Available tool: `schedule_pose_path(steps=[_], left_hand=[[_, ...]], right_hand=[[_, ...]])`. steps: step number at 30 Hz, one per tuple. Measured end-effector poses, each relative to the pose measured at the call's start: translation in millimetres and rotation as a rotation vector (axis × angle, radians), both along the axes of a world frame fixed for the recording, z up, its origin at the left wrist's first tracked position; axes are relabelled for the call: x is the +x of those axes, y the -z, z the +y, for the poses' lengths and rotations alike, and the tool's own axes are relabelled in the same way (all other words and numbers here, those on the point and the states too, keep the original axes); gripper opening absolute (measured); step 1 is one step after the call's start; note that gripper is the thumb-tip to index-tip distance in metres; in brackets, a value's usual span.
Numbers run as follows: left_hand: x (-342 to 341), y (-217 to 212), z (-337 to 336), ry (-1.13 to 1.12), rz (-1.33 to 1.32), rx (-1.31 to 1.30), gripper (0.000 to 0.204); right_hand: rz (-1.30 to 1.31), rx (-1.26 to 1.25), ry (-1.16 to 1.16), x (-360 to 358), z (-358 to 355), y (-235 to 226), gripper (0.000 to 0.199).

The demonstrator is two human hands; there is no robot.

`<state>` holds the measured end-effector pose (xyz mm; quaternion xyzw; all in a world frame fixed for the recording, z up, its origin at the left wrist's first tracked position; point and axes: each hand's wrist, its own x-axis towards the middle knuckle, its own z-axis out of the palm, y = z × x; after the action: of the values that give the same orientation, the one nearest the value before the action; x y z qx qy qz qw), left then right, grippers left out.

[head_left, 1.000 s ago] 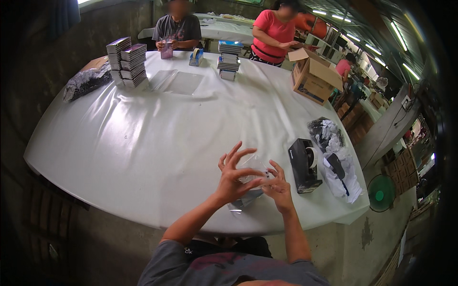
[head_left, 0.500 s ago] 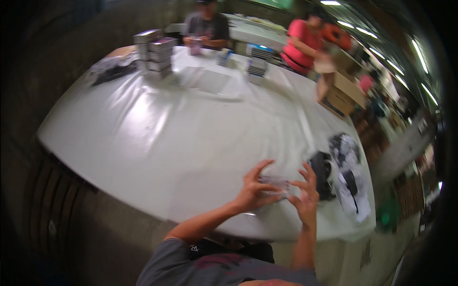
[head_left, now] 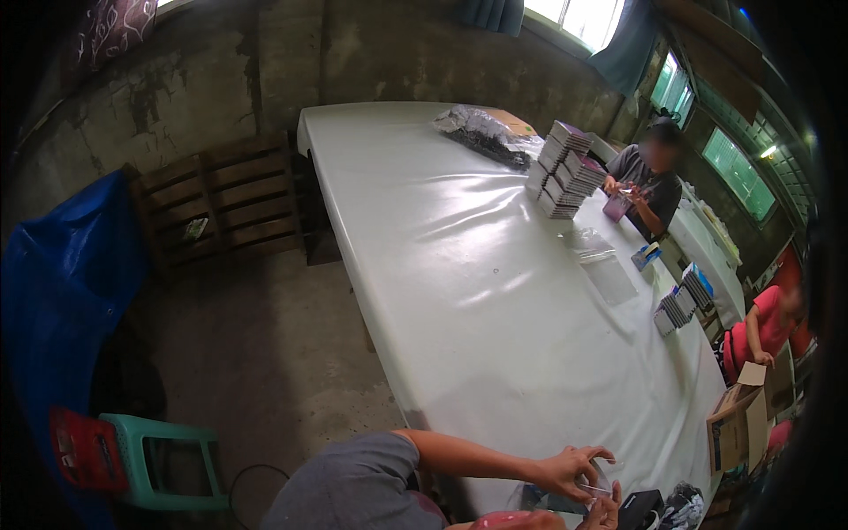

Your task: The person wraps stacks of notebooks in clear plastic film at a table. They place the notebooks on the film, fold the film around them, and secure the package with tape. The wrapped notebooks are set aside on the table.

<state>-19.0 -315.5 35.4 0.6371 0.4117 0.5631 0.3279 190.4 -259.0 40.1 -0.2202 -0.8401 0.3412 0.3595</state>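
Observation:
At the table's near edge, my left hand (head_left: pixel 567 470) curves its thumb and fingers around a small clear plastic packet (head_left: pixel 595 486). Facing it is my right hand (head_left: pixel 602 511), low in the picture, with its fingertips pinched at the packet's other side. The packet is see-through and partly hidden by my fingers, so its contents cannot be made out. A black object (head_left: pixel 640 510) lies just right of my right hand, beside a crumpled clear bag with dark contents (head_left: pixel 683 507).
The white-covered table (head_left: pixel 424 265) carries tall stacks of thin boxes (head_left: pixel 565 172), a flat plastic bag (head_left: pixel 609 278) and smaller stacks (head_left: pixel 678 307). A co-worker (head_left: pixel 658 168) handles a pinkish box (head_left: pixel 618 207). Another person (head_left: pixel 767 327) stands by a cardboard box (head_left: pixel 738 433). A green stool (head_left: pixel 168 433) stands left.
My view has swung left, so the table and my hands now appear farther right and lower. Both hands stay together at the clear packet, with the fingers drawn closer.

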Motion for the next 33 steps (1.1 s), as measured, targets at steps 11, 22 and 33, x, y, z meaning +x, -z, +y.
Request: schedule_pose_path(steps=[11,22,33], left_hand=[[-2.3,-6.6,19.4,0.066,-0.051,-0.053,0.021],[-16.2,-39.3,28.2,0.001,0.033,-0.205,0.045],[-17.5,-14.4,34.0,0.077,-0.201,-0.375,0.088]], right_hand=[[0.133,-0.492,0.220,-19.8,-25.2,-20.3,0.017],[0.378,-0.670,0.235,-43.8,-7.3,-23.1,0.069],[0.416,-0.924,0.087,-46.4,-10.6,-35.8,0.079]])
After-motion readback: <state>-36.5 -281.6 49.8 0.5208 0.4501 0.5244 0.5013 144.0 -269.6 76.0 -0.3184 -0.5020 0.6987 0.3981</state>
